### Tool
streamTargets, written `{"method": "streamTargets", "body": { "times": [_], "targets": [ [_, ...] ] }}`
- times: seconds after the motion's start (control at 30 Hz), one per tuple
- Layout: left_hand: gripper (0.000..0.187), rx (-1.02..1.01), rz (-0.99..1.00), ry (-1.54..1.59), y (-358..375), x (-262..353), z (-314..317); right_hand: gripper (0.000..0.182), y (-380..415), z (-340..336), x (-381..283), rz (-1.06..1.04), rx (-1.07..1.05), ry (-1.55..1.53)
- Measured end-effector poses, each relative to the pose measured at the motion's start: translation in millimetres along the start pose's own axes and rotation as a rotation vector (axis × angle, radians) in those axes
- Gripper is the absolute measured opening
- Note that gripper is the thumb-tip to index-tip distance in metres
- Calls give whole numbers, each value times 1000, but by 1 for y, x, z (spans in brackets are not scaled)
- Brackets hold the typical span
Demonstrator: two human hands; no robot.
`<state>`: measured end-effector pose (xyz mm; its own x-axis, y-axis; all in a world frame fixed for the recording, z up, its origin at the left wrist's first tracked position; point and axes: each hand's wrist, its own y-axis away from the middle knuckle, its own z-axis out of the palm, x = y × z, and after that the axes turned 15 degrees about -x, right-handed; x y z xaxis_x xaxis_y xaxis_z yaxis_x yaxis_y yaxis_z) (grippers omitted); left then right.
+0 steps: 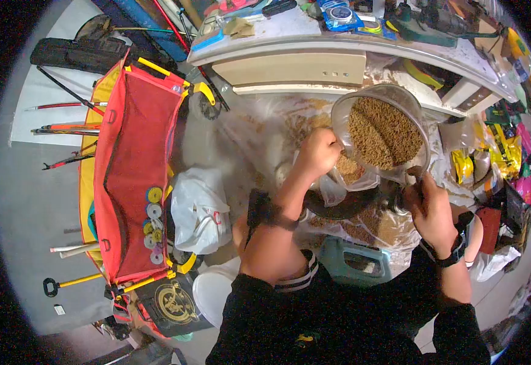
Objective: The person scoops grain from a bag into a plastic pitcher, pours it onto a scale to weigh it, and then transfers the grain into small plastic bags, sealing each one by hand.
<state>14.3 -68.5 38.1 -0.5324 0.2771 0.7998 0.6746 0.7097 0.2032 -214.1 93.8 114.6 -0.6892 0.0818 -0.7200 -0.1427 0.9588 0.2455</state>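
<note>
In the head view, my right hand (431, 213) grips the handle of a clear plastic jug (424, 131) filled with brown pellets (393, 131). The jug is tilted, its mouth facing up towards me. My left hand (321, 152) is closed at the upper edge of a clear plastic bag (370, 182), just left of the jug. Some lighter pellets (349, 167) show inside the bag. Beneath the bag sits a dark round basin (344, 207), partly hidden by it. The fingertips of my left hand are mostly turned away from view.
A red and yellow fabric cart (134, 164) stands at left, beside a white plastic bag (199, 210). Close to my lap is a teal plastic container with a handle (356, 261). A cluttered bench (350, 45) runs across the back. Colourful packets (499, 152) lie at right.
</note>
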Motion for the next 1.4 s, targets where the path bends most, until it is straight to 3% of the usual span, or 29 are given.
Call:
{"method": "streamTargets", "body": {
  "times": [0.77, 1.4],
  "targets": [
    [15, -25, -100, 15, 5, 23, -9, 37, 1, 0, 0, 9, 10, 24],
    [14, 30, -36, 91, 1, 6, -1, 28, 0, -1, -5, 1, 30, 38]
  ]
}}
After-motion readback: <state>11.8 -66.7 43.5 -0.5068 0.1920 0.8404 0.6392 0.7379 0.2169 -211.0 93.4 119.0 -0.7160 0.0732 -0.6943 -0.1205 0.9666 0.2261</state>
